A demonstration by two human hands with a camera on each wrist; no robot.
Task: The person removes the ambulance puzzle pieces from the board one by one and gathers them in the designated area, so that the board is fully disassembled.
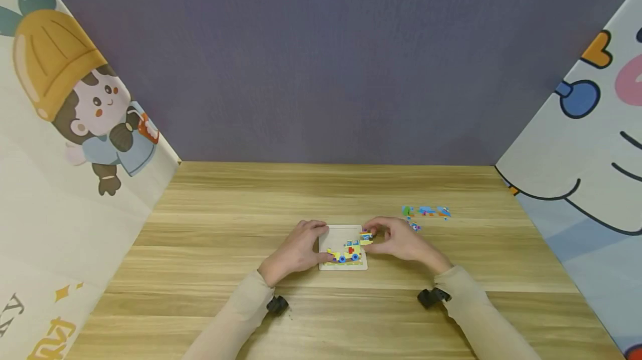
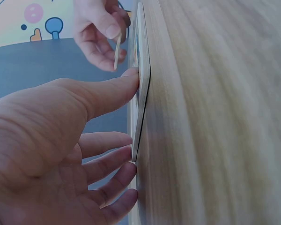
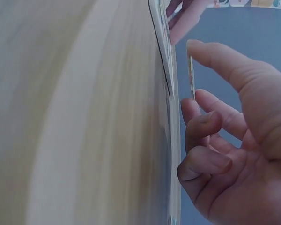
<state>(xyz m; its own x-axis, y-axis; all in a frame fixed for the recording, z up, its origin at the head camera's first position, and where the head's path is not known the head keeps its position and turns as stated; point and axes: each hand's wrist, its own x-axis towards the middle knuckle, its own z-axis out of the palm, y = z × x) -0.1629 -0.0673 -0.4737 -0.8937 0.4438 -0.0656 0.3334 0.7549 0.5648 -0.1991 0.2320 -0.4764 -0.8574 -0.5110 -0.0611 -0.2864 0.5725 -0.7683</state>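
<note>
A square wooden puzzle tray [image 1: 343, 233] lies on the table, with yellow and blue vehicle picture pieces [image 1: 353, 251] fitted along its near part. My left hand [image 1: 300, 244] rests at the tray's left side. Its thumb [image 2: 114, 91] presses on the tray's face, and the other fingers reach along the edge, fairly straight. Over the tray's right edge, my right hand [image 1: 401, 238] pinches a thin puzzle piece [image 3: 192, 77] between thumb and fingertips. That piece has yellow and blue print and is held above the tray, edge-on in both wrist views.
Several loose puzzle pieces [image 1: 426, 211] in blue, green and orange lie on the wooden table [image 1: 281, 193] beyond my right hand, with another small piece [image 1: 414, 226] closer to it. A dark panel [image 1: 321, 70] stands at the back, and printed panels flank both sides.
</note>
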